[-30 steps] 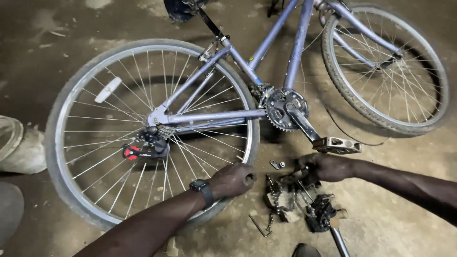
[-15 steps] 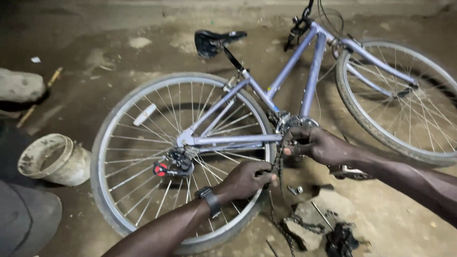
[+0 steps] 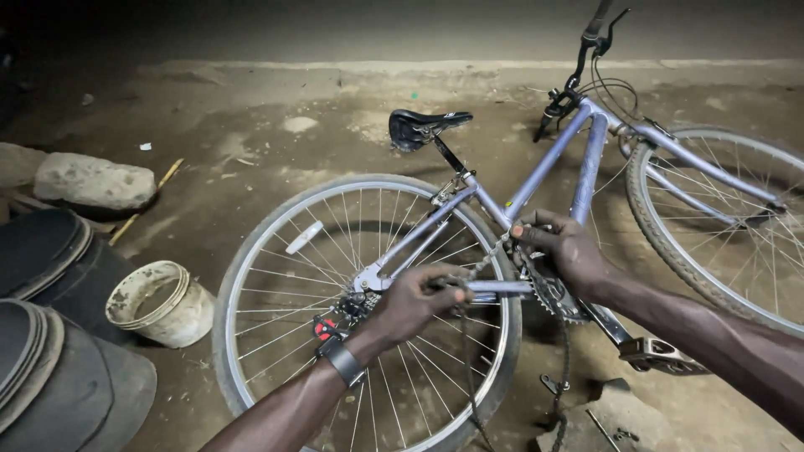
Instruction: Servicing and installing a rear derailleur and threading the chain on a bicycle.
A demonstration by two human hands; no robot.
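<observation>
I look down on a pale lilac steel-framed bicycle (image 3: 544,167) lying on its side on a dusty concrete floor (image 3: 276,159), black saddle (image 3: 423,125) away from me and handlebars up to the right. The task's thing is the greasy metal drive chain (image 3: 486,264): it runs as a taut diagonal from my left hand (image 3: 414,303) up to my right hand (image 3: 561,251), its long axis following the lower frame tube, and then drops in a slack loop (image 3: 566,360) below the toothed steel chainring (image 3: 548,295).

My left fingers are curled shut around the lower end of the chain, just above the spokes of the rear wheel (image 3: 360,310) and just right of the rear sprocket cluster (image 3: 356,305). A dark wristband (image 3: 342,362) sits on that wrist. My right hand pinches the upper end between thumb and forefinger, the other fingers folded in loosely, right over the top edge of the chainring.

So the chainring lies directly under the right fingers, touching or nearly so; I cannot tell which. The sprockets lie just left of the left hand. The right hand is the nearer one to the teeth.

Off to the left stand a battered white plastic bucket (image 3: 159,303), a grey stone block (image 3: 94,180) and stacked dark tyres (image 3: 46,335). The black pedal (image 3: 662,356) sits below my right forearm.
</observation>
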